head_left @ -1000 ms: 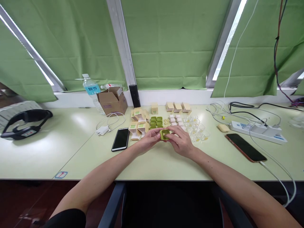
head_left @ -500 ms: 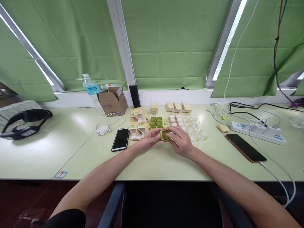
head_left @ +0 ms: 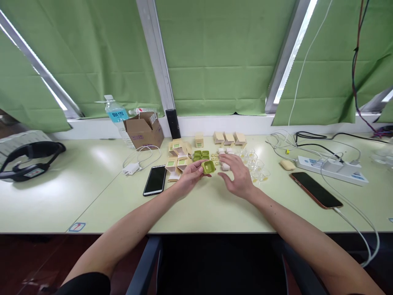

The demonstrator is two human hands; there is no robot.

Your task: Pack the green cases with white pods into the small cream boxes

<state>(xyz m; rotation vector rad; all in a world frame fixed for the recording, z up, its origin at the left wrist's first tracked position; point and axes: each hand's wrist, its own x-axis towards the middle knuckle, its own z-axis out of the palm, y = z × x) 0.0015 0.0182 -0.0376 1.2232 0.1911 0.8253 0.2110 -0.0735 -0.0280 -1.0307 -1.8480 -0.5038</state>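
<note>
A small square green tray (head_left: 208, 167) is held at its left side by my left hand (head_left: 190, 176), its hollow facing up. To its right my right hand (head_left: 236, 174) is apart from it, thumb and fingers spread, over the front of the small white rounded pieces (head_left: 225, 166). Several more green trays (head_left: 201, 153) sit just behind my left hand. Beside those lie tiny yellowish pieces (head_left: 214, 157). Clear plastic cups (head_left: 259, 164) with yellow marks stand right of my right hand. Folded cream card boxes (head_left: 174, 164) are grouped on the left.
More cream boxes (head_left: 229, 138) stand at the back. A dark phone (head_left: 155, 180) lies to the left, another phone (head_left: 315, 189) to the right. A power strip (head_left: 331, 169) with cables is at right; a cardboard box (head_left: 144, 131), water bottle (head_left: 117, 116) and headset (head_left: 32, 162) are left.
My right hand has let go of the green tray's right side and opened, moving right. My left hand keeps the tray, shifted slightly left and away from me.
</note>
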